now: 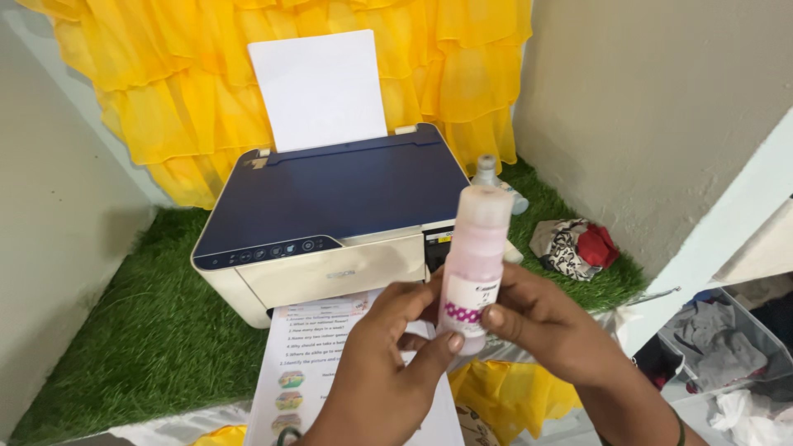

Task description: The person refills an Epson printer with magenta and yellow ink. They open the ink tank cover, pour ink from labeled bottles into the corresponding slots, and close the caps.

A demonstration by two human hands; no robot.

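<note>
You hold the ink bottle (472,263) upright in both hands, left hand (382,372) and right hand (545,322) gripping its lower part. It's near of the printer (330,223), above the printed sheet (310,363).

This looks like a corner of a home used as a small printing spot. A white inkjet printer with a dark blue lid (330,223) sits on a mat of green artificial grass (157,330), backed by a ruffled yellow fabric curtain (165,99) against plain grey walls (644,107). A clear plastic bin of crumpled clothes (727,355) stands at the right.
</note>
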